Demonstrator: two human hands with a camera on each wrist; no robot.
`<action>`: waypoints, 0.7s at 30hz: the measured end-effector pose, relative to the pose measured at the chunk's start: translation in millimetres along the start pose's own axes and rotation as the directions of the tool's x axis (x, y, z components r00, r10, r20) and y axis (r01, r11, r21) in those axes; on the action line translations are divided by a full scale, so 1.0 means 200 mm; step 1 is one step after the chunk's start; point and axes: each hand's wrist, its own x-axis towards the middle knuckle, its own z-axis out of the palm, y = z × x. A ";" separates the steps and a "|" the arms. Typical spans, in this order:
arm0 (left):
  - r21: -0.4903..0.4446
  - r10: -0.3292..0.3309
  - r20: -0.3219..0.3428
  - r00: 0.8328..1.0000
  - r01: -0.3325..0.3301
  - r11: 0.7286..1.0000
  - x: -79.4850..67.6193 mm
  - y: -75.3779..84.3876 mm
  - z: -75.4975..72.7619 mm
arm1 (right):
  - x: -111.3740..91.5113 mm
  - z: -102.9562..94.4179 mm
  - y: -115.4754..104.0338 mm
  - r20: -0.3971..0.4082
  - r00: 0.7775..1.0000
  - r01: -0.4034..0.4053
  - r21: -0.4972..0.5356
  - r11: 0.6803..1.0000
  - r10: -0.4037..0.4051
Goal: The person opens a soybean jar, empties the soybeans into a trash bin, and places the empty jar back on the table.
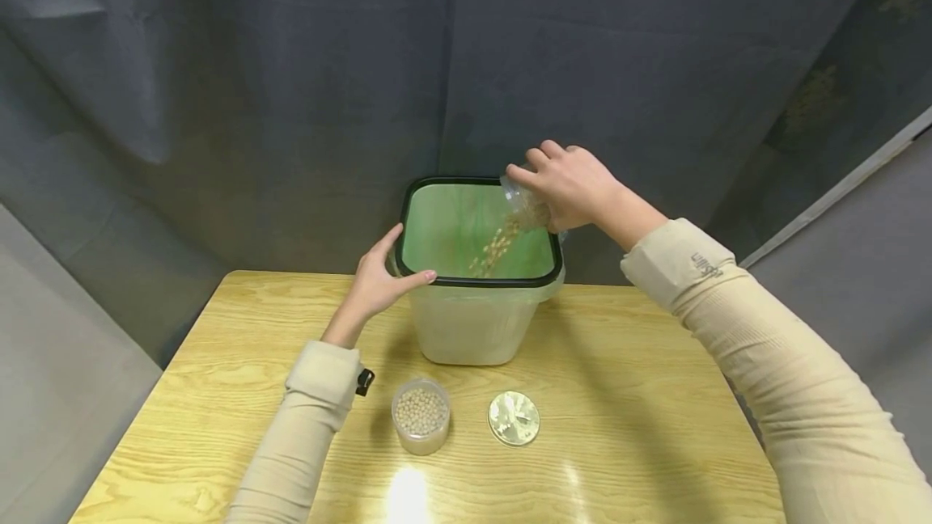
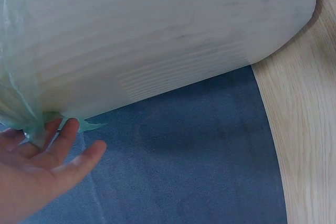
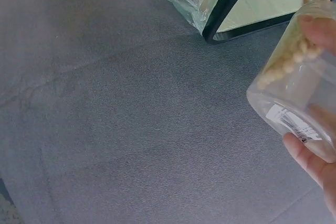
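Observation:
A pale trash can [image 1: 473, 326] with a black rim and a light green bag liner [image 1: 451, 221] stands on the table. My left hand [image 1: 374, 281] holds its left front corner, thumb along the front rim and fingers at the left side. In the left wrist view those fingers [image 2: 65, 142] lie against the overhanging bag. My right hand [image 1: 575, 184] grips a clear plastic jar [image 3: 286, 90], tilted mouth-down over the can's right side. Pale round beans [image 1: 497, 247] stream from it into the lined can, and some still lie inside the jar.
A second clear jar [image 1: 421, 419], full of pale beans, stands upright at the front of the wooden table [image 1: 641, 395]. Right of it lies a shiny gold round lid [image 1: 514, 418]. A dark grey curtain [image 1: 328, 103] hangs behind the can.

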 end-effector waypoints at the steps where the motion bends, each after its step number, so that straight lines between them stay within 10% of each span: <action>1: -0.001 0.001 -0.001 1.000 -0.001 1.000 0.00 0.00 0.00 | 0.00 0.00 0.00 -0.002 1.000 0.015 -0.016 1.000 -0.015; 21: -0.011 -0.001 -0.002 1.000 0.001 1.000 0.01 0.00 0.02 | 0.01 -0.02 -0.02 -0.070 0.990 0.111 -0.129 0.985 -0.121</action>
